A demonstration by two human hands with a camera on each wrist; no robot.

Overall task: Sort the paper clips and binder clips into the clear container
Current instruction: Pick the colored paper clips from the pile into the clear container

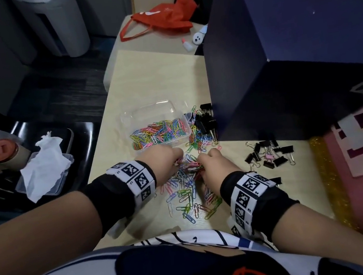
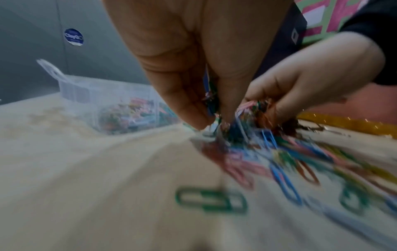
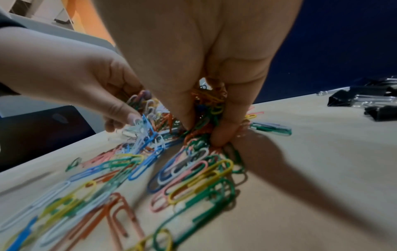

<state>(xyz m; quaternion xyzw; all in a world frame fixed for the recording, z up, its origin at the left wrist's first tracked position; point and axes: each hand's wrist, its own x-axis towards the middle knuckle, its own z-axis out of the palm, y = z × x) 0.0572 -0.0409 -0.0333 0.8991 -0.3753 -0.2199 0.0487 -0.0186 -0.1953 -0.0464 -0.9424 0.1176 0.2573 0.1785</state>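
Raking from both sides, the left hand (image 1: 164, 160) and the right hand (image 1: 215, 167) meet over the loose paper clips (image 1: 191, 196) on the table (image 1: 145, 84) — each with fingers curled down, pinching a bunch, likely so more clips lift at once. Just beyond the knuckles sits the clear container (image 1: 158, 126), already holding many paper clips and near enough for a short carry. Binder clips (image 1: 269, 155) lie apart to the right, with more beside the dark box (image 1: 280, 53) — untouched.
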